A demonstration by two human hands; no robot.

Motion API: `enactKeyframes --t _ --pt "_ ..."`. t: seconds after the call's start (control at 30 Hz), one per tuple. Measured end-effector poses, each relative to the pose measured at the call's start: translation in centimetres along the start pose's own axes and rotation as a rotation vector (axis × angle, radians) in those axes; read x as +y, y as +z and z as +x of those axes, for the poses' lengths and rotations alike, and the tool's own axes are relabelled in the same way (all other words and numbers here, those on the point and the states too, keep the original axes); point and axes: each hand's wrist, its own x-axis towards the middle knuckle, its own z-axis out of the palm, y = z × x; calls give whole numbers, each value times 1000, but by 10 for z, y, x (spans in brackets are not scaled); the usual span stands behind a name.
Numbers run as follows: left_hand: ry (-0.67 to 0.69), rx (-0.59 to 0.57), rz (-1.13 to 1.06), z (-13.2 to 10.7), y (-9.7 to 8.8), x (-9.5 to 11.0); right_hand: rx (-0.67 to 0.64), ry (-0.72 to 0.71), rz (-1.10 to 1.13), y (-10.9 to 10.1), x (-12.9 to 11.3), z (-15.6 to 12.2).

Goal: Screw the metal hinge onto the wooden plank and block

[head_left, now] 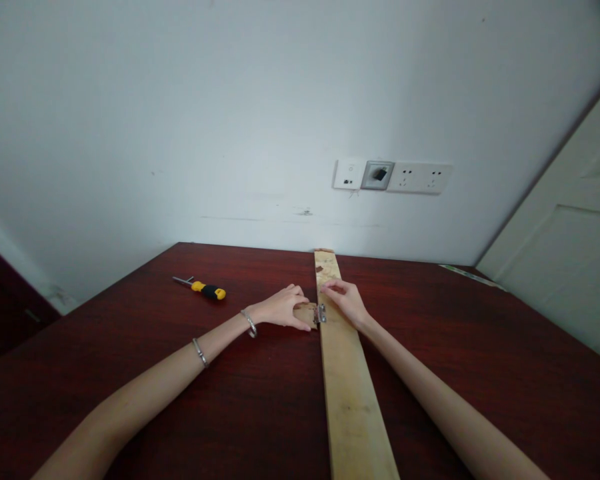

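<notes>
A long pale wooden board (353, 393) runs from the wall towards me across the dark red table. At its left edge, a small metal hinge (321, 313) bridges the board and a short wooden block (306, 314). My left hand (280, 307) grips that block, thumb on the near side and fingers on the far side. Just beyond the hinge, my right hand (347, 300) rests over the board with thumb and fingertips pinched together. Whatever lies between those fingertips is too small to make out.
To the left lies a screwdriver (209, 290) with a yellow and black handle. The table (260, 413) meets a white wall bearing a socket panel (420, 178). A flat strip (473, 275) lies at the table's far right edge, near a pale door (570, 240).
</notes>
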Motion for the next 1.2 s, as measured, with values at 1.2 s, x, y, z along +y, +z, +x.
enactKeyframes --t 1.2 --pt "28 34 56 -1 -7 11 -283 -262 -362 -3 2 -6"
